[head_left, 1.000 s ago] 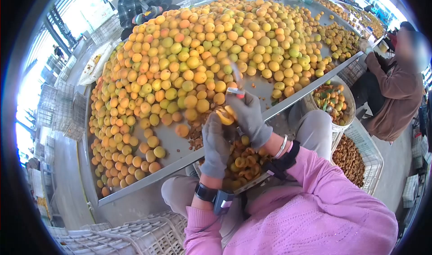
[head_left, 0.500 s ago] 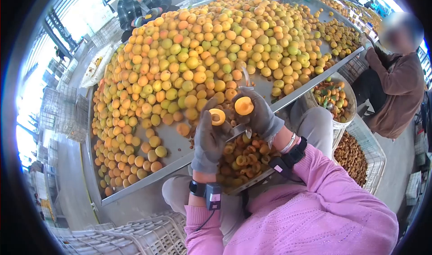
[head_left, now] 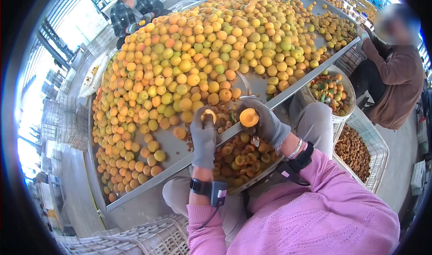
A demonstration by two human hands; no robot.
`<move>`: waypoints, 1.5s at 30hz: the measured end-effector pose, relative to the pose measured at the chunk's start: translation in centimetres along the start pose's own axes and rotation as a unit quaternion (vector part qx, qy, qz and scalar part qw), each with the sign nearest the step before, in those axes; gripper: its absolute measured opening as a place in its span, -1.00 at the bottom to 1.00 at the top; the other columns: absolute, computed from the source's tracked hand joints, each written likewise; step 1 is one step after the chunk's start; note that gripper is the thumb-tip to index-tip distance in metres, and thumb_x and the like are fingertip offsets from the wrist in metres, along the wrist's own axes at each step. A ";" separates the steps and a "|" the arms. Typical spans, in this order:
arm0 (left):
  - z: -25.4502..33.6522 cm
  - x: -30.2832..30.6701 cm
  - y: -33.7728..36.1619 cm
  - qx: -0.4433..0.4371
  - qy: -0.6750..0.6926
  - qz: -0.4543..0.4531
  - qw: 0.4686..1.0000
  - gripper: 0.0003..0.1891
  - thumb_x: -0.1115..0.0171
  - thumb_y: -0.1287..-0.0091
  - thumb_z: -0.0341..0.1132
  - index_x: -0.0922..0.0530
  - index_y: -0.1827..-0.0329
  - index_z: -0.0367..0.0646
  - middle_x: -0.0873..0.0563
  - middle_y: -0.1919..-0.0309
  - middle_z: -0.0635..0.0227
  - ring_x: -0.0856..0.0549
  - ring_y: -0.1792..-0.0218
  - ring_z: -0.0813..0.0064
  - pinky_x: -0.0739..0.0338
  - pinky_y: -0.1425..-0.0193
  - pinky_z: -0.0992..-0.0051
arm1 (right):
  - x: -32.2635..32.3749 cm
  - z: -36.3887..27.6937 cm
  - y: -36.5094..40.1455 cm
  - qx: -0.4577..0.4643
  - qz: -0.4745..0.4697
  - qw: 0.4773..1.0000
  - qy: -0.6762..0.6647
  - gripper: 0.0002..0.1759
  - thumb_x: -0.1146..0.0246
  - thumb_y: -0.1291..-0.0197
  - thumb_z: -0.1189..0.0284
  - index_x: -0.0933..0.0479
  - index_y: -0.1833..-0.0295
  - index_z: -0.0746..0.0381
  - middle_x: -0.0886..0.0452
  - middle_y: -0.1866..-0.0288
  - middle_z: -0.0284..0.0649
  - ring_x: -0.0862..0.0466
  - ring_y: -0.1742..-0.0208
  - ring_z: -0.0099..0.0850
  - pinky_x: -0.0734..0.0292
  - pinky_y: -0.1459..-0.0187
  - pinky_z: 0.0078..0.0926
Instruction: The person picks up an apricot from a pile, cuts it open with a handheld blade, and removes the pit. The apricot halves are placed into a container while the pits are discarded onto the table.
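My left hand (head_left: pixel 203 140), in a grey glove, is closed around an apricot half (head_left: pixel 208 115), partly hidden by the fingers. Close beside it, my gloved right hand (head_left: pixel 266 123) grips another apricot half (head_left: pixel 249 118), its hollowed cut face toward me. A small metal piece (head_left: pixel 256 141) shows under the right hand; I cannot make out whether it is a blade held there. Both hands are above the near rim of the metal table (head_left: pixel 180 163). Below them, a container of cut apricot halves (head_left: pixel 243 158) sits at my lap.
Whole apricots (head_left: pixel 180 70) are heaped across the table. On the right stand a white bucket (head_left: pixel 330 95) of fruit scraps and a crate (head_left: pixel 378 154) with brown pits (head_left: pixel 353 151). Co-workers sit at right (head_left: pixel 391 70) and far left (head_left: pixel 135 10). White crates (head_left: pixel 130 237) are at lower left.
My left hand has turned, its fingers now covering more of its apricot half. The right hand's half has shifted slightly down and right in view. The whole view has moved slightly.
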State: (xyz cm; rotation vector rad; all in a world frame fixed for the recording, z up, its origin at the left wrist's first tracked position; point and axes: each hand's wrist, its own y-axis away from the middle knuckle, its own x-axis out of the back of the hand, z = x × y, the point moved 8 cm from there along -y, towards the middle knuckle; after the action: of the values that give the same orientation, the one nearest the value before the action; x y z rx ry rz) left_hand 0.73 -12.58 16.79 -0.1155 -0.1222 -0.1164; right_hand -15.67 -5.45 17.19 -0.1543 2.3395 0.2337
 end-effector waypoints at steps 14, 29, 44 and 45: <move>0.1 2.1 -2.4 -0.076 -0.335 0.066 0.937 -0.51 -0.21 -0.41 0.04 -0.59 -0.03 -0.30 -0.75 0.32 -0.04 -0.73 0.24 -0.03 -0.60 0.16 0.18 | 0.7 -0.4 3.3 0.069 0.106 0.950 0.285 -0.65 -0.06 -0.47 0.16 -0.54 0.11 0.24 -0.60 0.24 -0.31 -0.62 0.34 -0.54 -0.52 0.43 -0.60; 3.9 -0.9 4.2 0.119 0.195 -0.242 0.943 -0.46 0.13 -0.58 0.05 -0.56 -0.19 -0.26 -0.69 0.30 0.33 -0.54 0.53 0.66 -0.46 0.43 0.65 | 2.6 0.2 4.5 0.002 0.114 0.853 0.509 -0.52 -0.20 -0.40 0.10 -0.60 -0.04 0.35 -0.69 0.28 -0.13 -0.66 0.24 -0.45 -0.55 0.13 -0.44; 2.0 -0.5 3.2 0.154 0.130 -0.220 0.955 -0.62 -0.09 -0.50 -0.17 -0.57 -0.11 -0.35 -0.76 0.21 0.23 -0.59 0.49 0.61 -0.48 0.39 0.62 | 1.2 -7.3 -3.1 0.137 0.163 0.646 0.733 -0.60 -0.36 -0.05 0.21 -0.61 0.07 0.26 -0.71 0.20 0.01 -0.70 0.10 -0.05 -0.57 0.06 -0.18; 2.0 -0.6 3.0 0.152 0.132 -0.222 0.954 -0.62 -0.09 -0.50 -0.17 -0.57 -0.11 -0.35 -0.76 0.21 0.23 -0.59 0.49 0.61 -0.48 0.39 0.62 | 1.0 -7.4 -4.5 0.138 0.165 0.644 0.734 -0.60 -0.36 -0.05 0.21 -0.61 0.07 0.26 -0.71 0.20 0.01 -0.70 0.10 -0.05 -0.57 0.06 -0.18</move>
State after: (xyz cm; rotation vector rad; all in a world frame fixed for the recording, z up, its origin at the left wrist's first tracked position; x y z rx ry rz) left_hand 0.25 -9.32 18.34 0.2377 0.1037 -0.5574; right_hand -20.64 -11.46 21.05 0.4378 4.0087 -0.2205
